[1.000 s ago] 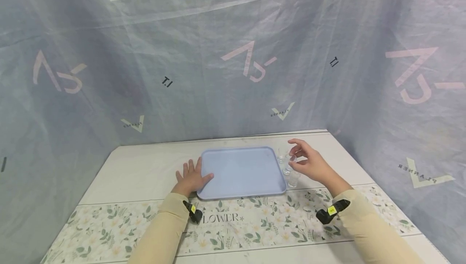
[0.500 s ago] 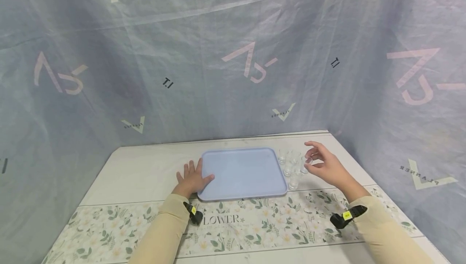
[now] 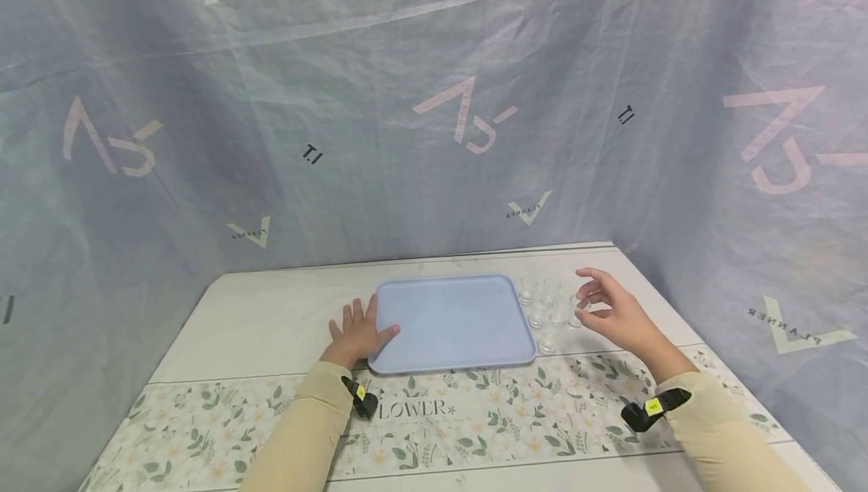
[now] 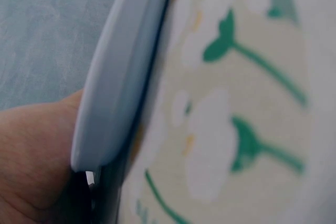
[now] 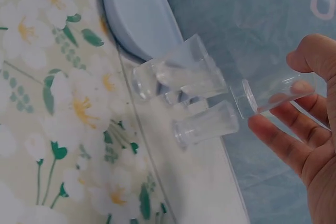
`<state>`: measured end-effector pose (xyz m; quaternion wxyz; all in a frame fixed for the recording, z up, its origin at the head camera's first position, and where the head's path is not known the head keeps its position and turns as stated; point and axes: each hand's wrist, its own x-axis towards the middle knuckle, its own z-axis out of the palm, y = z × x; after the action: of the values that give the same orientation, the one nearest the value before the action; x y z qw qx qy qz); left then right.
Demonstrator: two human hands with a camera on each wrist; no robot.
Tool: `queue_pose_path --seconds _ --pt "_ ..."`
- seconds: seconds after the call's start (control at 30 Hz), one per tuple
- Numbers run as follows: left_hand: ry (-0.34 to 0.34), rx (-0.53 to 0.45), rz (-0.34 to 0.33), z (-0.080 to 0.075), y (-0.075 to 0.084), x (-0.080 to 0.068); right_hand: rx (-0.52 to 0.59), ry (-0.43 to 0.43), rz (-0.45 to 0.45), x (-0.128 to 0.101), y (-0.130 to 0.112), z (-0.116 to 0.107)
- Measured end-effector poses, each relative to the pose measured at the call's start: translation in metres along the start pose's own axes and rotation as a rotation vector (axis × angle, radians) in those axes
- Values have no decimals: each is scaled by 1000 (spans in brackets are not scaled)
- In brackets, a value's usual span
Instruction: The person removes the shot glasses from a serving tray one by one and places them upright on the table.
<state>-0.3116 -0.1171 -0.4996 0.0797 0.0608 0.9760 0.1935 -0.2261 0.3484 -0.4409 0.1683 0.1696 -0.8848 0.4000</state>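
Looking down from the head camera, the left hand [image 3: 357,332] lay flat on the table [image 3: 271,319] with fingers spread, its thumb touching the left edge of the blue tray [image 3: 453,322]. The right hand [image 3: 610,311] hung just right of a cluster of small glasses [image 3: 545,311] beside the tray's right edge, pinching one glass [image 3: 579,310] between thumb and fingertips. A flowered cloth [image 3: 475,417] ran across the near side of the table.

From the left wrist, the tray's rim [image 4: 121,77] lay against the hand [image 4: 31,156], above the flowered cloth [image 4: 236,103]; the fingers were out of sight.

From the right wrist, the fingers [image 5: 294,135] curled around the clear glass [image 5: 273,94], held apart from the other glasses [image 5: 184,77] standing near the tray [image 5: 136,9].
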Motion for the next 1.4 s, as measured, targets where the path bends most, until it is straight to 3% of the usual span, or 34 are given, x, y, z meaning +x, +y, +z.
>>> queue_pose_path --seconds 0.5,0.77,1.03,1.4 --pt "11 -11 4 0 1 -1 23 0 18 -15 18 16" --pt "-9 -28 -1 10 -6 9 -2 -6 39 -20 27 23" --pt "4 -12 -7 2 1 0 21 -19 73 -24 32 26" --pt "10 5 -2 2 -1 2 -4 -45 97 -29 42 30"
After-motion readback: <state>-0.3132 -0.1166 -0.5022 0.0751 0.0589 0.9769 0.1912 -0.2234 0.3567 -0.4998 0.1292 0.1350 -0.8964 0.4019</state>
